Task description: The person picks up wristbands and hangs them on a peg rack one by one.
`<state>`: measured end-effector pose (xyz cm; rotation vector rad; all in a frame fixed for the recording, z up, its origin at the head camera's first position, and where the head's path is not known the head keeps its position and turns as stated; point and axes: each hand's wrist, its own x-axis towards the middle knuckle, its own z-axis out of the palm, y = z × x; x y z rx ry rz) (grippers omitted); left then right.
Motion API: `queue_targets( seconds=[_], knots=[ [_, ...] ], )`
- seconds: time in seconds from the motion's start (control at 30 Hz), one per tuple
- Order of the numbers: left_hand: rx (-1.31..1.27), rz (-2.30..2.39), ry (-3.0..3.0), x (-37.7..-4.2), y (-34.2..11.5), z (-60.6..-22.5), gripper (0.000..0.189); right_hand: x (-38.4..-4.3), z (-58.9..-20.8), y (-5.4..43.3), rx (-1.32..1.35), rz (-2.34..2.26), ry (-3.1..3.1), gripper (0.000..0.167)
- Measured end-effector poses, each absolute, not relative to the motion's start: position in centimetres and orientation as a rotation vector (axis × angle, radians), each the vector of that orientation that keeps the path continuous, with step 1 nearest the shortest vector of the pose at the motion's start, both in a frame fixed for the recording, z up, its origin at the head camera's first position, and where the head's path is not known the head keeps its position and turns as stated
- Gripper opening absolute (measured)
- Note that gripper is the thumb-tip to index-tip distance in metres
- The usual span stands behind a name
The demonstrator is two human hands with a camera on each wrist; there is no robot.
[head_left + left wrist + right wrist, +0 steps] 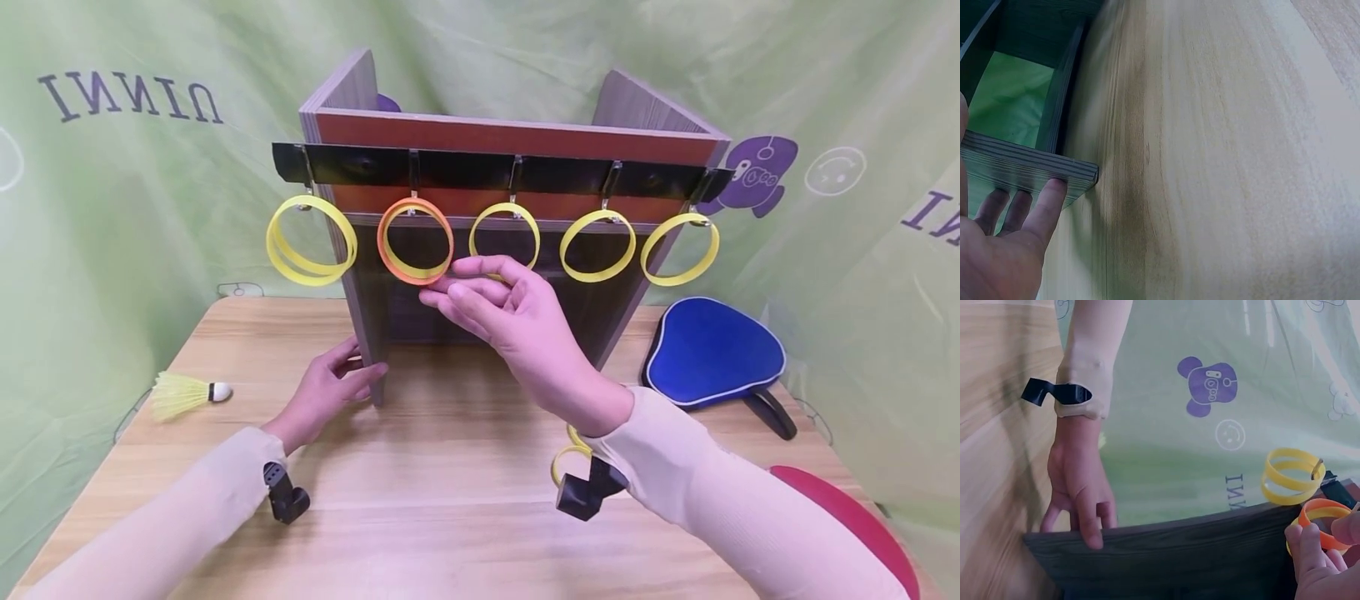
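My left hand (330,387) grips the lower front edge of the grey wooden stand's side panel (367,333). In the left wrist view its fingers (1044,209) lie against the panel's face. My right hand (517,317) is raised at the front, thumb and fingertips at the lower right of an orange ring (384,237). That ring hangs with a yellow ring inside it on the second hook from the left. The right wrist view shows the orange ring (1324,506) between thumb and fingers. Behind the hand hangs another yellow ring (504,208), partly hidden.
Yellow rings (311,242) hang from the other hooks on a black strip (465,172). More yellow rings (558,467) lie on the table under my right wrist. A shuttlecock (187,394) is at left; a blue case (712,354) and a red rounded object (847,517) are at right.
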<state>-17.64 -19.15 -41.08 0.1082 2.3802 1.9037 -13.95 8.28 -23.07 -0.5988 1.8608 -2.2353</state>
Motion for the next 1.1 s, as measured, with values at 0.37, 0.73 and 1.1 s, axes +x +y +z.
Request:
queue_targets(
  seconds=[0.37, 0.73, 1.1],
  knots=[
    [0.129, 1.894, 2.389, -17.7, -19.1, -40.9, 0.070, -13.5, -24.1, 11.9, -0.618, -2.063, 1.991, 0.024],
    [0.132, 1.913, 2.362, -17.5, -19.2, -40.7, 0.068, -13.7, -30.5, 18.0, -0.597, -1.646, 2.215, 0.022],
    [0.115, 1.929, 2.339, -17.5, -19.1, -40.8, 0.069, -11.6, -36.7, 24.1, -0.556, -1.221, 2.475, 0.011]
  ],
)
